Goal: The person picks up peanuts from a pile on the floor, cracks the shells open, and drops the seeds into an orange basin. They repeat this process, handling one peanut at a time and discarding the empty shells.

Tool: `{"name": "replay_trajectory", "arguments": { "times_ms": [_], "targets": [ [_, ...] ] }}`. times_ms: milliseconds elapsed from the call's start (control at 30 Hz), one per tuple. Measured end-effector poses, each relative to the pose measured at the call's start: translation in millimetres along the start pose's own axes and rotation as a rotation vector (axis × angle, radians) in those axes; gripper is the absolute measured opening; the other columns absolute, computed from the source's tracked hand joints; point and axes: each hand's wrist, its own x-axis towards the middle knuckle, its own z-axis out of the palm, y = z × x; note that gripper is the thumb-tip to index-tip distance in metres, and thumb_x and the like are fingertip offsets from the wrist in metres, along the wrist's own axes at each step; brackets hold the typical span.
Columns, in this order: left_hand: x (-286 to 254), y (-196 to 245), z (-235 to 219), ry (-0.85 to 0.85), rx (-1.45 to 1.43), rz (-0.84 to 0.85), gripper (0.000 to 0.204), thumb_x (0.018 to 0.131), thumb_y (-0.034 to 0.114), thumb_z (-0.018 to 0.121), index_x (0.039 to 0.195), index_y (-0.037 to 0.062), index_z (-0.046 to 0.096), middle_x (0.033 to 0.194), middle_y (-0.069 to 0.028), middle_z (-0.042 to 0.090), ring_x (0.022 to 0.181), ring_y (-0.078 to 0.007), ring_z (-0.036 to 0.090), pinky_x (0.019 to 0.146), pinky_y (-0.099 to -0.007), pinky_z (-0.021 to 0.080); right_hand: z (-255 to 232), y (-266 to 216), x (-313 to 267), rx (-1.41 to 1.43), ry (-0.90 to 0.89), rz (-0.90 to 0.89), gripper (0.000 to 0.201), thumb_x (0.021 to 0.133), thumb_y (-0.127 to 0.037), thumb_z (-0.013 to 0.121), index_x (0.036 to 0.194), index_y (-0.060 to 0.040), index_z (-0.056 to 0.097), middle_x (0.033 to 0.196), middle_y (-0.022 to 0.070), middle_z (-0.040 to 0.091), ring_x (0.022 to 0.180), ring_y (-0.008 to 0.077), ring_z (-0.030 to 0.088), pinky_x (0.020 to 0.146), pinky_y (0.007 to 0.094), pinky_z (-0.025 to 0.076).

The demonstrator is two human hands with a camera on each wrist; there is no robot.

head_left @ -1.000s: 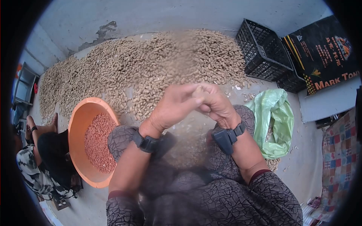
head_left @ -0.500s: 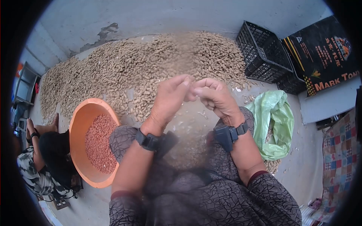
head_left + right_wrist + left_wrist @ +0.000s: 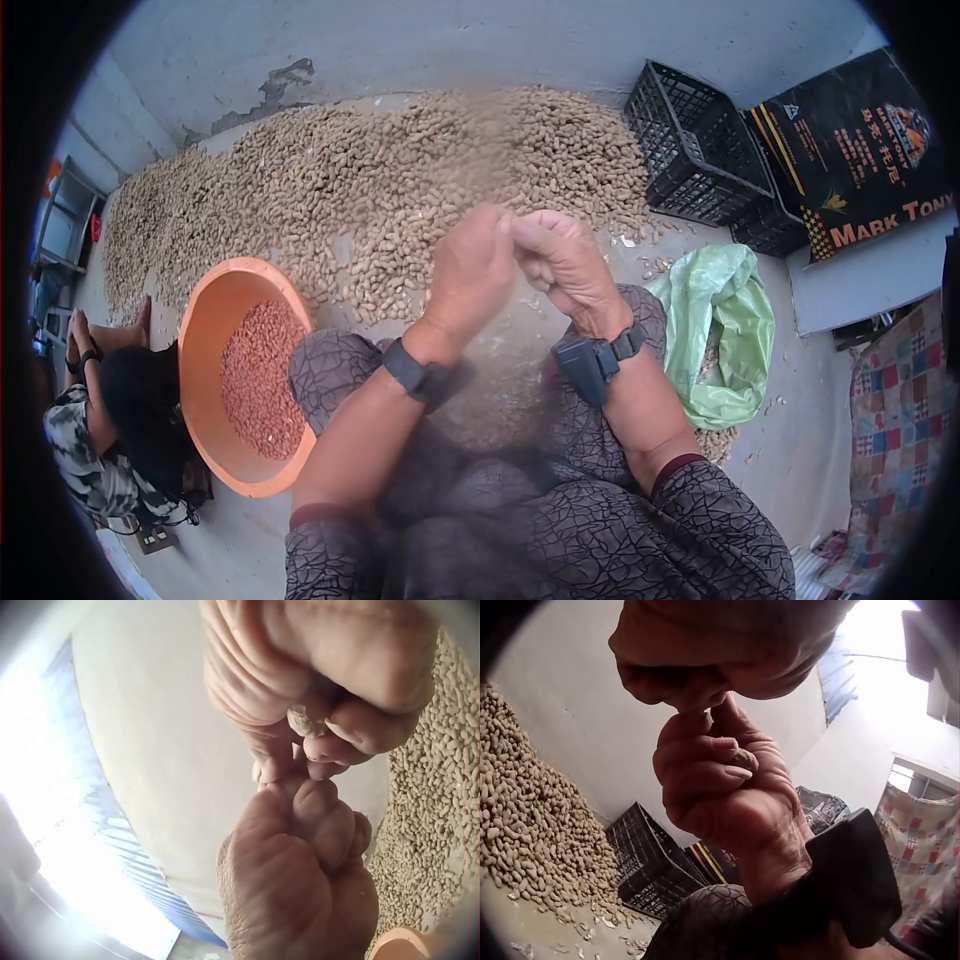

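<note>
My left hand (image 3: 470, 270) and right hand (image 3: 570, 270) meet fingertip to fingertip above my lap. In the right wrist view, a peanut in its shell (image 3: 304, 720) sits tucked in the curled fingers of the right hand, and it also shows past the fingers in the left wrist view. The left hand's curled fingers and thumb pinch together against the right fingertips. A pale sliver shows at that meeting point; most of the peanut pinched there is hidden. Unshelled peanuts (image 3: 390, 180) lie heaped on the floor beyond both hands.
An orange basin (image 3: 205, 330) with reddish shelled peanuts stands left of my knee. To the right sit an open green sack (image 3: 690, 345), a black plastic crate (image 3: 690, 170) and a black printed bag (image 3: 850, 150). Another person (image 3: 80, 430) sits at the far left.
The hands have drawn in to a close fingertip pinch. The left hand has turned with its back upward, and the pale peanut seen earlier between them is now covered.
</note>
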Motion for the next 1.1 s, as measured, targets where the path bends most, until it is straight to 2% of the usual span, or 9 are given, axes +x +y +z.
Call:
{"name": "replay_trajectory", "arguments": {
  "times_ms": [233,467,533,567,633,700,800,933,1100],
  "targets": [
    [-0.1,-3.8,10.0,0.058,-0.035,-0.076,0.021,0.089,0.016,0.043,0.081,-0.0002,0.053,0.073,-0.0198,0.057,0.072,-0.0364,0.056,0.064,-0.0444,0.042,1.9,4.7,-0.8,0.000,0.074,-0.051,0.014,0.081,-0.014,0.064,0.075,-0.0014,0.061,0.063,0.0006,0.055,0.047,0.0034,0.043,0.040,0.0183,0.030],
    [3.6,-29.5,18.3,0.135,-0.275,-0.238,0.024,0.088,0.016,0.042,0.078,-0.0030,0.053,0.073,-0.0205,0.056,0.069,-0.0353,0.055,0.065,-0.0433,0.043,10.6,16.2,-1.5,-0.319,0.200,-0.299,0.013,0.080,-0.008,0.060,0.073,0.0016,0.060,0.068,0.0050,0.060,0.055,0.0072,0.053,0.048,0.0202,0.040],
    [9.2,-38.9,12.2,-0.002,-0.285,-0.115,0.021,0.093,0.016,0.039,0.081,0.0056,0.052,0.068,0.0008,0.048,0.055,-0.0052,0.044,0.042,-0.0190,0.033,15.9,14.4,-3.3,-0.366,0.190,-0.377,0.012,0.080,-0.007,0.060,0.073,0.0026,0.060,0.070,0.0064,0.062,0.058,0.0086,0.056,0.050,0.0204,0.043],
    [6.5,-41.6,12.8,0.001,-0.285,-0.116,0.021,0.093,0.016,0.039,0.081,0.0056,0.052,0.068,0.0008,0.048,0.055,-0.0052,0.044,0.042,-0.0190,0.033,19.4,11.3,-5.8,-0.323,0.161,-0.371,0.010,0.080,-0.007,0.060,0.075,0.0011,0.061,0.066,0.0022,0.059,0.054,0.0048,0.050,0.048,0.0191,0.038],
    [5.6,-14.0,3.1,-0.028,-0.869,-0.592,0.019,0.093,0.018,0.041,0.084,0.0060,0.053,0.071,-0.0002,0.050,0.055,-0.0046,0.046,0.039,-0.0164,0.032,24.4,5.9,-9.2,-0.280,0.130,-0.365,0.009,0.081,-0.008,0.060,0.077,-0.0005,0.061,0.063,-0.0020,0.056,0.051,0.0010,0.043,0.046,0.0177,0.033],
    [5.1,-14.2,0.2,-0.031,-0.931,-0.621,0.019,0.093,0.019,0.043,0.085,0.0055,0.054,0.072,-0.0005,0.051,0.055,-0.0050,0.046,0.039,-0.0166,0.032,23.8,1.9,-12.0,-0.407,0.141,-0.379,0.005,0.079,0.000,0.060,0.078,0.0038,0.063,0.072,0.0068,0.063,0.064,0.0101,0.060,0.056,0.0231,0.046],
    [6.1,-8.5,-4.0,0.011,-1.005,-0.672,0.020,0.093,0.020,0.045,0.086,0.0042,0.054,0.072,-0.0007,0.052,0.055,-0.0052,0.046,0.039,-0.0165,0.033,12.7,5.0,-10.5,-0.652,0.078,-0.502,0.007,0.079,-0.003,0.061,0.081,0.0026,0.064,0.069,0.0045,0.062,0.062,0.0085,0.058,0.053,0.0229,0.044],
    [8.2,-14.5,-9.1,0.064,-1.040,-0.662,0.018,0.094,0.017,0.046,0.088,0.0025,0.055,0.073,-0.0006,0.052,0.055,-0.0044,0.045,0.040,-0.0151,0.032,0.0,-9.1,-15.6,-0.532,-0.086,-0.323,0.012,0.080,-0.008,0.062,0.085,0.0011,0.066,0.068,0.0020,0.061,0.058,0.0066,0.053,0.051,0.0218,0.041],
    [2.8,-7.0,-15.6,-0.088,-1.070,-0.594,0.018,0.094,0.017,0.047,0.095,0.0003,0.055,0.071,0.0005,0.050,0.053,-0.0031,0.041,0.040,-0.0142,0.030,-0.9,-14.3,-12.9,-0.438,0.084,-0.181,0.021,0.083,-0.010,0.059,0.098,0.0020,0.066,0.070,0.0011,0.061,0.058,0.0059,0.050,0.051,0.0210,0.039]
  ]
}}
